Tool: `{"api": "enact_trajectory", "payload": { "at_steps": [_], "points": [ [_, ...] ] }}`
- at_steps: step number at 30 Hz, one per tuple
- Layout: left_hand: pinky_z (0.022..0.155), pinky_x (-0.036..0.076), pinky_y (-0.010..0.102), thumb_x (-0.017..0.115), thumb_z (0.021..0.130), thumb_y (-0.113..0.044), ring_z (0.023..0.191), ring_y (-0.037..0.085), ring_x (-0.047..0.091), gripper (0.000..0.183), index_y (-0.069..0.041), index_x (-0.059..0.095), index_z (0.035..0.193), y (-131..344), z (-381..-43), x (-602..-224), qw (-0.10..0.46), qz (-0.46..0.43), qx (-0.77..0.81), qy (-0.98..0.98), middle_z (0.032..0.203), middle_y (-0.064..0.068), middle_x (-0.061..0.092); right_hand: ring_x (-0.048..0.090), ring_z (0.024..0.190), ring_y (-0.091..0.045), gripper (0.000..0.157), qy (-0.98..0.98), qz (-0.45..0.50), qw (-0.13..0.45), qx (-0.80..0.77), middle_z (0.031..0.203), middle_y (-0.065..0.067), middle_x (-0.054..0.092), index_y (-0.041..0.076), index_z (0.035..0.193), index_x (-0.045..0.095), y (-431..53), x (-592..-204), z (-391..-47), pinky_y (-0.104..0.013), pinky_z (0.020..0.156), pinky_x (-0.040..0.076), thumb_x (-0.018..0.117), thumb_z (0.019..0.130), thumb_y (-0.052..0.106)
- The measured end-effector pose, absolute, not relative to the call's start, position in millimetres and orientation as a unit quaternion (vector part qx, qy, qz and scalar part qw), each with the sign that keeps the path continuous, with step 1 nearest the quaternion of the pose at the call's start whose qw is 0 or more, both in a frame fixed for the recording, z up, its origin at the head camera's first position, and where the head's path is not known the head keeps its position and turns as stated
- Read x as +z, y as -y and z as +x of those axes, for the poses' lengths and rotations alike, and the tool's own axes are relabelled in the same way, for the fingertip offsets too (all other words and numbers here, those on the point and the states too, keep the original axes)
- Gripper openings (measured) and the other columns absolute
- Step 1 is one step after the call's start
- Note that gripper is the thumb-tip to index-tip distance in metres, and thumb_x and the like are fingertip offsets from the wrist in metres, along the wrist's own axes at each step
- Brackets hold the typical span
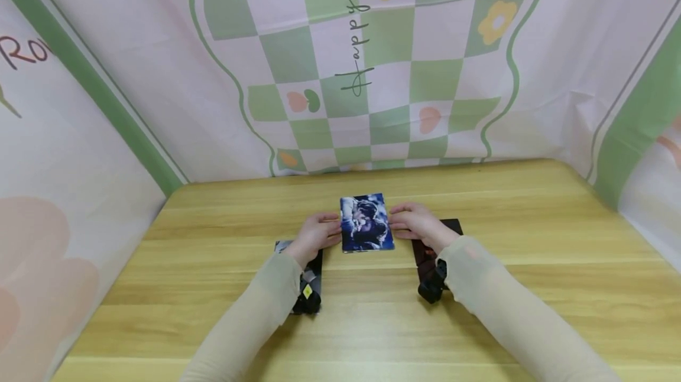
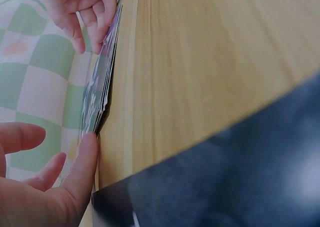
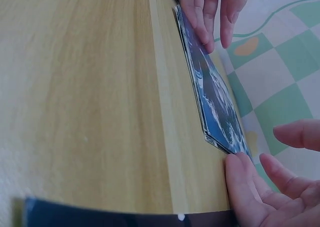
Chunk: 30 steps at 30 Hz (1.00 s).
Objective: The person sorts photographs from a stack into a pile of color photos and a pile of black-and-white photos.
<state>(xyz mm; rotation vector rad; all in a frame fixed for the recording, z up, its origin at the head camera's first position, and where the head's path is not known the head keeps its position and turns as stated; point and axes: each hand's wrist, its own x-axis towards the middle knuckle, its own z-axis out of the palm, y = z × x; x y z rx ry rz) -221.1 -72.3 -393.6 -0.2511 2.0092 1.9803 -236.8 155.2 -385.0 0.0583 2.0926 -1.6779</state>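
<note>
A thin stack of picture cards (image 1: 367,222) lies on the wooden table, its top card printed in blue and white. My left hand (image 1: 317,235) is at the stack's left edge with fingers fairly straight; in the left wrist view a fingertip (image 2: 89,139) meets the near corner of the layered cards. On the opposite side my right hand (image 1: 417,225) has its fingertips at the right edge, and the right wrist view shows straight fingers (image 3: 240,179) against the stack's end. Neither hand curls round the cards.
Under the left wrist lies another dark picture card (image 1: 318,266), partly hidden by the arm. A dark reddish card (image 1: 452,225) sits beneath the right wrist. Black wrist cameras hang below both wrists. A green-and-white checked cloth (image 1: 340,74) rises behind the table (image 1: 367,323).
</note>
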Motion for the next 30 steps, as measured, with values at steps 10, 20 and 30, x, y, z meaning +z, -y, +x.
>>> {"api": "enact_trajectory", "payload": {
  "at_steps": [10,20,30],
  "points": [
    [0.097,0.051,0.039,0.050,0.096,-0.001,0.114,0.031,0.055,0.037,0.007,0.046,0.131,72.6,-220.2,-392.1,0.156,-0.092,0.686,-0.705,0.126,0.023,0.052,0.052,0.119,-0.033,0.047,-0.759,0.021,0.223,-0.612,0.137,-0.029,0.044,-0.011,0.137,0.034,-153.9,-385.5,-237.0,-0.040,0.099,0.049,0.046,0.098,0.011],
    [0.094,0.053,0.037,0.051,0.095,-0.003,0.111,0.028,0.056,0.034,0.005,0.049,0.128,71.5,-217.7,-389.3,0.147,-0.097,0.681,-0.711,0.124,0.021,0.054,0.047,0.125,-0.037,0.054,-0.747,0.042,0.214,-0.628,0.139,-0.031,0.040,-0.008,0.143,0.023,-151.0,-385.9,-237.7,-0.040,0.101,0.048,0.047,0.097,0.008],
    [0.094,0.053,0.037,0.051,0.095,-0.002,0.112,0.029,0.058,0.035,0.007,0.048,0.129,68.2,-216.5,-387.7,0.144,-0.100,0.675,-0.717,0.129,0.022,0.053,0.060,0.098,-0.021,0.051,-0.765,0.032,0.207,-0.609,0.133,-0.029,0.043,-0.009,0.141,0.032,-150.8,-389.5,-236.4,-0.029,0.085,0.057,0.050,0.094,0.003]
  ]
}}
